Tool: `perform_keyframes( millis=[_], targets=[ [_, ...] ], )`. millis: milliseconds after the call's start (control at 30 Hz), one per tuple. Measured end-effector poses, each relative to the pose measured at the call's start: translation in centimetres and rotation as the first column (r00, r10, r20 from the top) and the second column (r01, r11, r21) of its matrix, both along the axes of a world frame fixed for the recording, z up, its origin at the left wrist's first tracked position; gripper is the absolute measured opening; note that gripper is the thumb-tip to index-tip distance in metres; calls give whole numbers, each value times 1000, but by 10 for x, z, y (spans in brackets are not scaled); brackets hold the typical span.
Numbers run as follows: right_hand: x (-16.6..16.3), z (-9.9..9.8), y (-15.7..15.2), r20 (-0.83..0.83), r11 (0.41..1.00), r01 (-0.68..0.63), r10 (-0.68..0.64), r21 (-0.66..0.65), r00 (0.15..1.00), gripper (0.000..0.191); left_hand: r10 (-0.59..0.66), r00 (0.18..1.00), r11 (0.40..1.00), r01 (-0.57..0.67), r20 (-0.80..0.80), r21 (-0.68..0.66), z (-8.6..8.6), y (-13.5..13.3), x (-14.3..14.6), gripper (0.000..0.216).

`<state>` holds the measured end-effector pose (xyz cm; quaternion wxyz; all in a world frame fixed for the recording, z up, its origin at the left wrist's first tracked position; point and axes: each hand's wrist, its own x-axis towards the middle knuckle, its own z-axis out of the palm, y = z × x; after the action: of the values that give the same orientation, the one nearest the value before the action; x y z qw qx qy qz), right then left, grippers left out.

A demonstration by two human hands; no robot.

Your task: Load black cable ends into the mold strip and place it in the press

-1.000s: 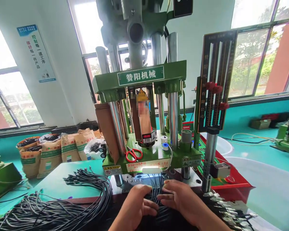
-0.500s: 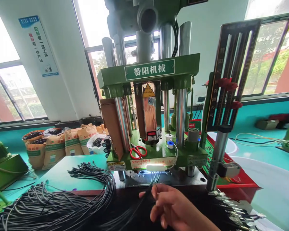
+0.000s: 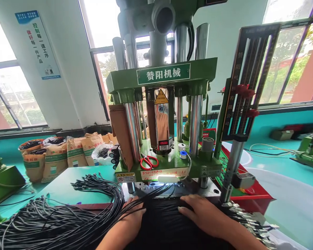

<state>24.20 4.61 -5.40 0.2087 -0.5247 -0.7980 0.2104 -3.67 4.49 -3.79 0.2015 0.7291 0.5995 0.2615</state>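
Note:
A bundle of thin black cables runs from the left up to the metal plate under the green press. My left hand lies at the plate's left front, fingers stretched forward, with some cables crossing over them. To the right, my right hand rests at the plate's front edge, its fingers extended and the thumb apart. Nothing shows in its grasp. Between both hands spreads a dark mass of cables. A lit white lamp hangs above the cable ends at the plate.
Red-handled scissors and a white-and-blue roll sit on the press base. Many cables lie over the left table. Cables with metal ends are at right, below a scale post. Paper sacks stand behind.
My left hand has come into view at the plate's left. My right hand has moved up and right, from near the cables to the plate's edge, its fingers straightening. The view shifted slightly.

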Motion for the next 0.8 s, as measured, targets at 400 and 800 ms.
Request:
perform_keyframes(
  millis=[400,800],
  targets=[
    [-10,3,10,53,998,-44,46,-49,998,42,-219,918,976,209,-330,-65,4,5,-8,33],
    [-41,2,33,-67,997,-4,-1,-71,998,13,-99,984,988,80,-150,-131,0,16,-7,37]
  ],
)
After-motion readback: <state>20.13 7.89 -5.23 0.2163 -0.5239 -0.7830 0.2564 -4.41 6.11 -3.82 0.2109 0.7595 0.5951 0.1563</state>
